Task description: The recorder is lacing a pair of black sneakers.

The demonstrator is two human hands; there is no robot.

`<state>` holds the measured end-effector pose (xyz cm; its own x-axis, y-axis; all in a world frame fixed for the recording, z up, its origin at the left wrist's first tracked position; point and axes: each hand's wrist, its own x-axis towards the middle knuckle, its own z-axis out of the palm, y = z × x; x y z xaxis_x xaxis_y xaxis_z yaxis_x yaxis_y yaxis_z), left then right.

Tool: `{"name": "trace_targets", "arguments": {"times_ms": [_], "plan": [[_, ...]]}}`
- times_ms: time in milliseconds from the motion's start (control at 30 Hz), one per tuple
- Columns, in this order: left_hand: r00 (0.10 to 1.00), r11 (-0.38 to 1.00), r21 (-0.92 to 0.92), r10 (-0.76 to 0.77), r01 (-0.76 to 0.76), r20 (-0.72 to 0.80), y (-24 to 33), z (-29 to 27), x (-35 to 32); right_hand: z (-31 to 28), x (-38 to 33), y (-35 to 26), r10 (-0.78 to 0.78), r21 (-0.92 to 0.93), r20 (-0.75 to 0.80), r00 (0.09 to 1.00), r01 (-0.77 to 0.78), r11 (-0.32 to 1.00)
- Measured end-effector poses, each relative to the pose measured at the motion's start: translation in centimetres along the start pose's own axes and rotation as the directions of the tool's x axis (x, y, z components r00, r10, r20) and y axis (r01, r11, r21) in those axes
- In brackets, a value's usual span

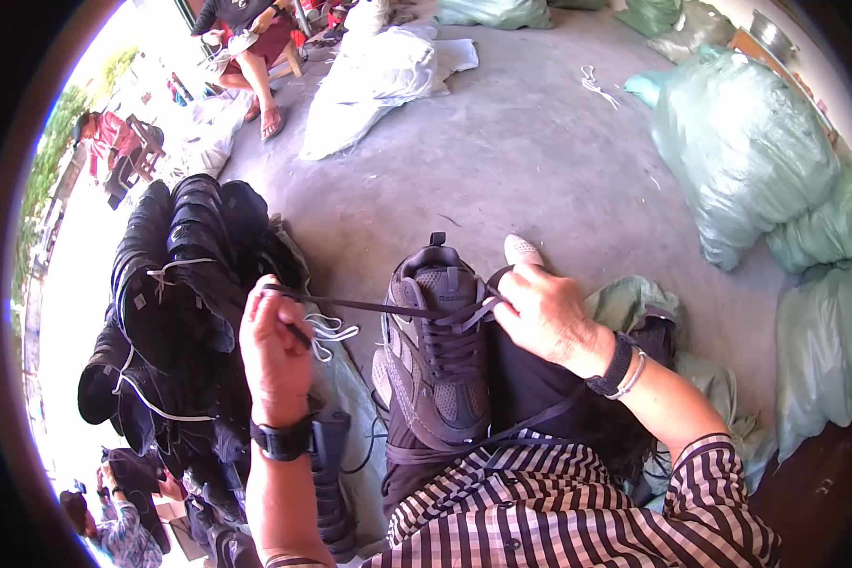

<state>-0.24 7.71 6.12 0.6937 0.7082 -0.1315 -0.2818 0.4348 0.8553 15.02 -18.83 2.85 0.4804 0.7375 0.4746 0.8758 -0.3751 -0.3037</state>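
A dark grey sneaker [456, 396] rests on my lap, its toe toward me and its heel loop pointing away. Black lacing runs up its front to the tongue. From the top of the lacing a black shoelace [374, 306] stretches out to the left, taut. My left hand [276, 346] is closed around that lace, well clear of the sneaker. Beside the collar, on the sneaker's right, my right hand [551, 314] has its fingers closed on the lace near the eyelets. Its fingertips are partly hidden.
To my left are stacked black shoe uppers [185, 303] tied with white cord. Big pale green sacks [743, 151] stand at the right, and a white sack [374, 85] lies ahead on the concrete floor [530, 142]. Other people [246, 57] sit at the far left and lower left.
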Motion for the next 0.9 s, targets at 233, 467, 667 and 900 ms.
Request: {"name": "trace_targets", "arguments": {"times_ms": [233,467,667,900], "plan": [[0.963,0.973,-0.043,0.217,-0.226,-0.159,6.0,-4.4,2.0,0.0,-0.6,-0.6,-0.157,0.106,0.119,0.980,0.145,0.984],[0.980,0.869,0.455,-0.149,0.192,-0.130,3.8,-7.1,1.7,0.3,0.2,0.7,0.355,0.494,-0.118,0.927,-0.255,0.831],[0.918,0.975,0.046,-0.189,0.218,-0.348,2.5,-13.9,4.5,-0.3,-0.9,0.6,-0.032,0.303,0.135,0.990,-0.010,0.953],[0.760,0.998,-0.059,-0.046,0.010,-0.649,5.6,-26.5,5.1,-3.9,-4.8,5.0,0.472,0.532,0.550,0.689,-0.725,0.438]]}}
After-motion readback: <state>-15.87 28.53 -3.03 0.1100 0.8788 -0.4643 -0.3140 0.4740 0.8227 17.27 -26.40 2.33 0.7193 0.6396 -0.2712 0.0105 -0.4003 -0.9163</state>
